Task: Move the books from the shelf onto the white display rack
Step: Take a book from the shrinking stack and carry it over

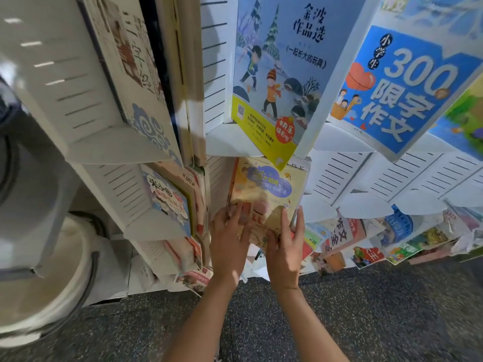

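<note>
A cream-yellow children's book (269,189) with a purple title cloud leans in a lower pocket of the white display rack (337,176). My left hand (230,239) lies flat on its lower cover, fingers straight. My right hand (286,244) grips the book's lower right corner, fingers over the cover and thumb along the right edge. Above it, a blue winter-scene book (277,74) and a blue "300" composition book (400,90) stand in the upper pockets.
More books fill pockets at the left: a cream one (130,61) up high, a blue-white one (170,199) lower. A row of colourful books (379,236) lies along the bottom right. Dark speckled floor (366,309) is below. A large white round object (39,257) sits at left.
</note>
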The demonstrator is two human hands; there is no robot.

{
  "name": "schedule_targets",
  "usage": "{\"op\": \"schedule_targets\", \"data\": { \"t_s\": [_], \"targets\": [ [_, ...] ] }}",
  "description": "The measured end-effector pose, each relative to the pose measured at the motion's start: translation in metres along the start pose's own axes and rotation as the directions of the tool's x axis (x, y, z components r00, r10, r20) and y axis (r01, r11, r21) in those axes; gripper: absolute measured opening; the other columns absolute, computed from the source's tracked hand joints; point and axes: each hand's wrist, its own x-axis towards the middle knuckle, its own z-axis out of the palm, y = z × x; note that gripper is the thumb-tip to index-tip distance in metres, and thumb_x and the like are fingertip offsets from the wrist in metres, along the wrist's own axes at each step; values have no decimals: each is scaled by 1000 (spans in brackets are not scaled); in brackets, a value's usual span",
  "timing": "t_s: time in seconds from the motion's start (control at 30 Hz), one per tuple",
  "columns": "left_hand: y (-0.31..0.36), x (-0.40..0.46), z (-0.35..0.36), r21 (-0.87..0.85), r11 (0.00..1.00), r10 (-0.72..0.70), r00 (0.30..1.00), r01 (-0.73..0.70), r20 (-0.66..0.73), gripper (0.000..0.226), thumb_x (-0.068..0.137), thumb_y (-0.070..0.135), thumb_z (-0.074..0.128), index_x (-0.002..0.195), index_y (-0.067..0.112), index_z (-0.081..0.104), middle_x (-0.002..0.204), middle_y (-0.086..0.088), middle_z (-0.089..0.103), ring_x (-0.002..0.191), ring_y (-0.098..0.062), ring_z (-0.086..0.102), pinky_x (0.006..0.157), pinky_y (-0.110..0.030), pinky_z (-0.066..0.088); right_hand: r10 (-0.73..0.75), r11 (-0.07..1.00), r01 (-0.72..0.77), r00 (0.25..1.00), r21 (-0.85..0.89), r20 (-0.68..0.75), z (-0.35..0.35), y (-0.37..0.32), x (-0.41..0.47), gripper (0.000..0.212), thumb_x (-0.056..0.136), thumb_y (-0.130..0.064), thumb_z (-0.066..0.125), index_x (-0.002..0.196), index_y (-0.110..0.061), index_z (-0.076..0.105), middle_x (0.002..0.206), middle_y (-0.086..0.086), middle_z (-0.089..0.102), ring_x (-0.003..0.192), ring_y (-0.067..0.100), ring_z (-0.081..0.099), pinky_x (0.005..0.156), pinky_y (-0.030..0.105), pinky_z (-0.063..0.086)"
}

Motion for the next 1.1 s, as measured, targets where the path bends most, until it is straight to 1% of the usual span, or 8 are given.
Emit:
{"op": "schedule_targets", "data": {
  "t_s": [0.1, 0.2, 0.33, 0.47, 0.53, 0.7, 0.93, 1.1],
  "targets": [
    [14, -7, -5, -261, 960, -90, 995, 97, 40, 71, 91, 72, 39, 144, 25, 51, 143, 10, 35, 121, 2, 47, 84, 3, 30, -23, 1000, 23, 1000, 6, 3, 2, 2, 1, 73, 91, 7, 57, 149, -28, 32, 159, 12, 17, 142, 42, 33, 101, 60, 46],
    [17, -7, -8, -451, 882, -124, 991, 137, 58, 89, 82, 86, 28, 142, 26, 52, 149, 11, 32, 116, 28, 37, 95, 0, 33, 0, 1000, 0, 1000, 19, 10, 0, 1, 5, 87, 87, 13, 61, 148, -38, 28, 158, 4, 15, 137, 42, 38, 101, 58, 47],
    [28, -6, -12, -670, 712, -110, 976, 209, 188, 30, 108, 28, 38, 134, 36, 51, 156, 5, 25, 117, 24, 45, 88, -7, 46, -62, 998, 62, 998, 18, 16, -2, -4, 8, 89, 85, 16, 62, 149, -35, 28, 156, 5, 16, 121, 45, 51, 92, 51, 54],
    [14, 10, -2, -686, 687, -64, 960, 240, 272, 35, 95, 60, 37, 126, 69, 49, 156, 32, 22, 148, -6, 26, 118, -42, 34, 54, 998, -52, 996, -27, 73, -1, -9, 22, 66, 95, 7, 54, 148, -29, 36, 144, -12, 35, 122, -7, 50, 95, 24, 50],
    [4, 18, 8, -676, 685, -62, 946, 272, 317, 41, 90, 70, 36, 130, 69, 46, 150, 42, 24, 150, -6, 22, 122, -50, 24, 90, 995, -88, 995, -43, 52, 1, -10, 31, 70, 94, 12, 50, 150, -27, 35, 152, -5, 30, 130, 5, 50, 95, 32, 53],
    [16, 40, 5, -642, 620, -168, 876, 451, 453, 66, 89, 78, 33, 148, 48, 33, 156, 8, 38, 143, -16, 38, 117, -46, 32, 5, 999, 4, 985, -51, 173, 9, 0, 32, 88, 94, 0, 57, 149, -55, 17, 165, -10, -5, 145, 28, 34, 98, 47, 51],
    [30, 41, -2, -658, 638, -146, 902, 400, 407, 37, 95, 65, 27, 130, 68, 35, 156, 18, 34, 141, -13, 37, 112, -47, 36, 142, 976, -156, 985, 154, 96, -7, -6, 38, 84, 96, -32, 61, 142, -70, 2, 161, -18, 11, 150, 16, 21, 118, 47, 30],
    [41, 50, 2, -667, 603, -165, 886, 438, 433, 29, 88, 67, 32, 109, 85, 41, 141, 29, 46, 133, -8, 46, 111, -45, 39, 148, 975, -151, 988, 161, 33, -2, -24, 59, 88, 97, -8, 58, 142, -64, 8, 147, -45, 21, 136, -15, 27, 109, 15, 31]
  ]
}}
